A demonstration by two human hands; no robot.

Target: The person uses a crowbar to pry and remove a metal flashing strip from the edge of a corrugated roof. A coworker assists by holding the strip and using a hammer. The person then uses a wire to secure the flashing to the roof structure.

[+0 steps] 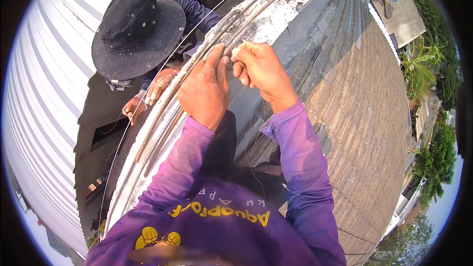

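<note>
Several long steel rods (pixel 233 19) run along the top of a rough concrete ridge (pixel 276 19). My left hand (pixel 204 88) is closed over the rods, its index finger and thumb lying near my right fingertips. Just to the right, my right hand (pixel 261 71) is in a pinch at the rods. A thin wire (pixel 252 118) hangs in loose strands below it and seems to come from its fingers. The exact point where the wire meets the rods is hidden by my fingers.
A co-worker in a dark brimmed hat (pixel 135 32) is at the left, with one hand (pixel 160 84) against the ridge. A single long rod (pixel 117 150) curves past that side. White metal roofing (pixel 44 83) spreads left; a sloping tiled roof (pixel 354 133) drops away right.
</note>
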